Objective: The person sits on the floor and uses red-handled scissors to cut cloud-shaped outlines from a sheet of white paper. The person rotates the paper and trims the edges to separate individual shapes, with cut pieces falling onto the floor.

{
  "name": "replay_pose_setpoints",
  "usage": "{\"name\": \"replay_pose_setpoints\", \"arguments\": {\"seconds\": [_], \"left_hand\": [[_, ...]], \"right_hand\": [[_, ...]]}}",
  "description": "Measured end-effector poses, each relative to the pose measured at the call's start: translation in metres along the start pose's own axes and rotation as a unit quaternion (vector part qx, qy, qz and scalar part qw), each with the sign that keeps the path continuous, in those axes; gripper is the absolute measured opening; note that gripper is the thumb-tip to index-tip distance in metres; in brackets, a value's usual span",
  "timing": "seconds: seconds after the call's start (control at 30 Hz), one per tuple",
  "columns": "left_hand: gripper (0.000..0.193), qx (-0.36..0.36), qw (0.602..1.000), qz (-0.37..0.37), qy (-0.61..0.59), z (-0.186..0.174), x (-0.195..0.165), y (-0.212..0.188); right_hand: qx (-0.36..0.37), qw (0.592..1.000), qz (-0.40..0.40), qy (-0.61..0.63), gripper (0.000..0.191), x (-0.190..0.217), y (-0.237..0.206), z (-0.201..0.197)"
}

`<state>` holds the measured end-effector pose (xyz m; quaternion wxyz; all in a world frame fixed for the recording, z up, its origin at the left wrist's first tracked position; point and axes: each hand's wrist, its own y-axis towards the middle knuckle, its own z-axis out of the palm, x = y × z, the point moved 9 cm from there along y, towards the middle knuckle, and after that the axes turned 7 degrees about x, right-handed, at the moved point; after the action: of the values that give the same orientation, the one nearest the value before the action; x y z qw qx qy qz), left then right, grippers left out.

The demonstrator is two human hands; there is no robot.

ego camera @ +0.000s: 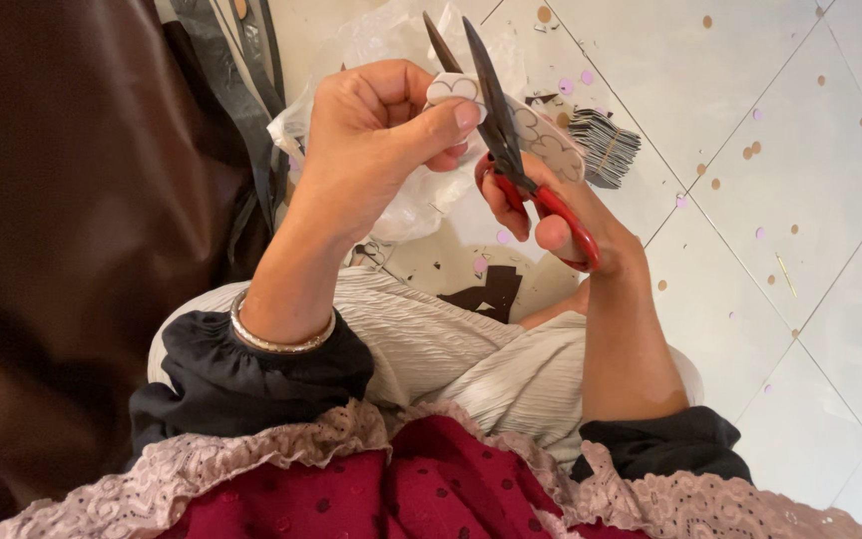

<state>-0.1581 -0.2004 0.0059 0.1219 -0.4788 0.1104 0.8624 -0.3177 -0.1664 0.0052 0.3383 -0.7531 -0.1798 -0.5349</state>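
Brown glossy fabric (62, 250) fills the left edge. Left hand (376, 135), silver bangle (279, 339) at the wrist, pinches a small white paper cutout (454, 90) with scalloped outline between thumb and fingers. Right hand (561, 215) grips red-handled scissors (506, 150), fingers through the loops, dark metal blades parted around the cutout. Crinkled clear plastic bag (391, 40) lies behind. Glossy white tiled floor (800, 200) carries scattered round paper dots.

red-handled scissors (511, 150), white speckled tiles (800, 200)

Plastic bag (371, 40), perhaps card stack (606, 148), floor scraps (481, 291)
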Motion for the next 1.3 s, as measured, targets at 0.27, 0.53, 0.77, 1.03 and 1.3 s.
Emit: {"name": "replay_pose_setpoints", "arguments": {"seconds": [0.27,0.53,0.77,1.03,1.3], "left_hand": [[0.015,0.029,0.999,-0.028,0.03,0.0,-0.003,-0.003],[0.012,-0.006,1.0,-0.022,0.008,-0.003,0.004,0.0],[0.014,-0.009,1.0,0.013,-0.013,0.002,0.006,0.001],[0.016,0.039,0.999,-0.024,0.02,-0.001,0.002,-0.002],[0.014,0.026,0.999,-0.006,-0.03,-0.001,0.006,0.001]], "right_hand": [[0.041,0.998,-0.042,0.004,0.115,0.013,0.0,0.007],[-0.001,1.0,-0.016,-0.018,0.112,0.006,0.003,0.006],[-0.01,0.999,-0.016,-0.044,0.116,0.005,0.002,0.003],[0.007,0.999,-0.015,0.05,0.124,0.01,0.003,0.009],[-0.029,0.999,-0.012,0.005,0.121,0.002,0.006,0.008]]}}
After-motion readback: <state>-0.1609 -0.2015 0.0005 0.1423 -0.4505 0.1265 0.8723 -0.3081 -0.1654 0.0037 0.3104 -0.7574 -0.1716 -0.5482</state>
